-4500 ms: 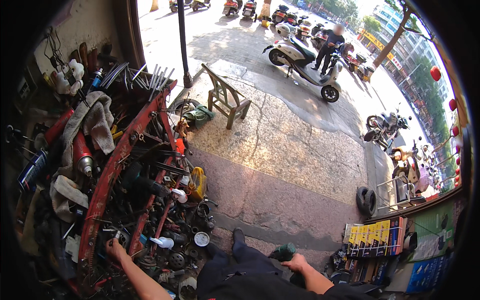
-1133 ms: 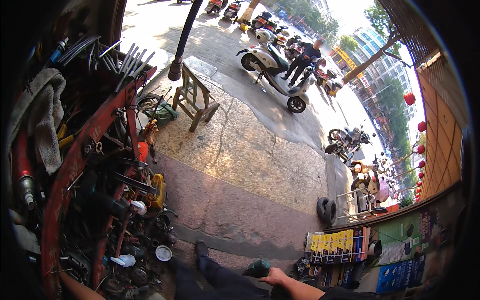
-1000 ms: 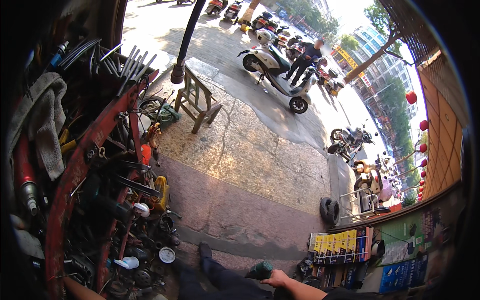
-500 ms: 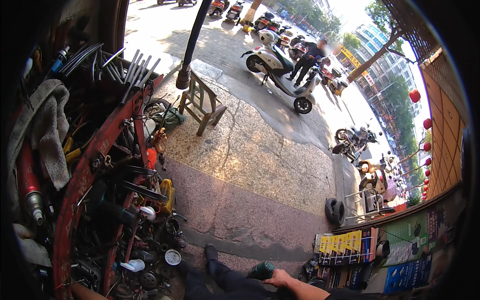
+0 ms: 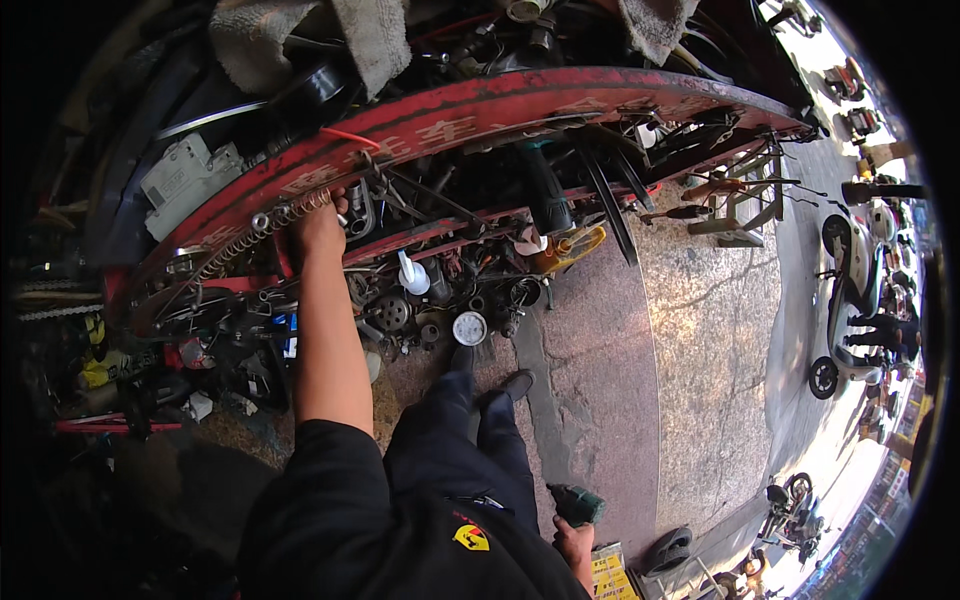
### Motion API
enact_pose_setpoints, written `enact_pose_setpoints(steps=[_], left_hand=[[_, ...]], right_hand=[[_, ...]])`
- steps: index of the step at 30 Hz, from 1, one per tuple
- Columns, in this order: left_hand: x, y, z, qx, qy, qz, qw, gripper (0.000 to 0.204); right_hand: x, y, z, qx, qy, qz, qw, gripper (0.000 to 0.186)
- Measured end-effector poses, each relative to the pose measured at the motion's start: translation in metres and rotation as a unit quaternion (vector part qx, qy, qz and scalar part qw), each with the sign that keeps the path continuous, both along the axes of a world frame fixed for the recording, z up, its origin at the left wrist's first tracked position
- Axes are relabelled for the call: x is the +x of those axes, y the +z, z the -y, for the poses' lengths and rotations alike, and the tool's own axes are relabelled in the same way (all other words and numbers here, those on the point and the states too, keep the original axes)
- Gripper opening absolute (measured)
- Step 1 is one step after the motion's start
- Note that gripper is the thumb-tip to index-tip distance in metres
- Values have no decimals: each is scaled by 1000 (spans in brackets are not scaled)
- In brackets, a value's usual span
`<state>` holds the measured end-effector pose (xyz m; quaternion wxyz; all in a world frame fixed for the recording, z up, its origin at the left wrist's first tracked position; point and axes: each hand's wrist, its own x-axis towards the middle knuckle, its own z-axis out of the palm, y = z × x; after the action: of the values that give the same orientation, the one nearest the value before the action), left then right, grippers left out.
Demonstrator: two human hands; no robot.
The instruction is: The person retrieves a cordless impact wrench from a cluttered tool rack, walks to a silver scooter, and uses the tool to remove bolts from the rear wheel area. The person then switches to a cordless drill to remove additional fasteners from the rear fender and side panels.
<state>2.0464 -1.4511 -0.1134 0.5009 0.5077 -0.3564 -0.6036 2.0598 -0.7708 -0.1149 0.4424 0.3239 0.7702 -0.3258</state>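
My left hand (image 5: 322, 232) reaches into the shelf below the red curved rim of a workbench (image 5: 430, 112). Its fingers are curled beside a long coil spring (image 5: 262, 228); what they hold, if anything, is too small to make out. Low on the right, my right hand (image 5: 574, 543) grips a dark green cordless drill (image 5: 580, 504) by its handle, down at my side. Among tools on the shelf hangs another dark power tool (image 5: 545, 190). A white plastic nozzle-like piece (image 5: 412, 273) and a round white-faced can (image 5: 469, 328) lie below.
Grimy metal parts crowd the floor under the bench, close to my shoes (image 5: 520, 384). Grey rags (image 5: 375, 45) drape over the bench top. A wooden chair (image 5: 745, 215) stands beyond its right end. Outside are a parked scooter (image 5: 845, 290), a person (image 5: 895, 335) and black tyres (image 5: 668, 550).
My view has swung left from the street to the workbench. My left arm now stretches up into the shelf. The right hand still holds the drill.
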Motion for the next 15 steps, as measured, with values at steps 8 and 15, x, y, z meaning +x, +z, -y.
enact_pose_setpoints(steps=[8,15], left_hand=[[11,24,-62,56,-163,-163,971,20],[17,39,-85,87,-293,-273,912,40]], right_hand=[[-9,1,7,-10,24,-24,999,26],[-10,-1,11,-22,73,-66,995,28]])
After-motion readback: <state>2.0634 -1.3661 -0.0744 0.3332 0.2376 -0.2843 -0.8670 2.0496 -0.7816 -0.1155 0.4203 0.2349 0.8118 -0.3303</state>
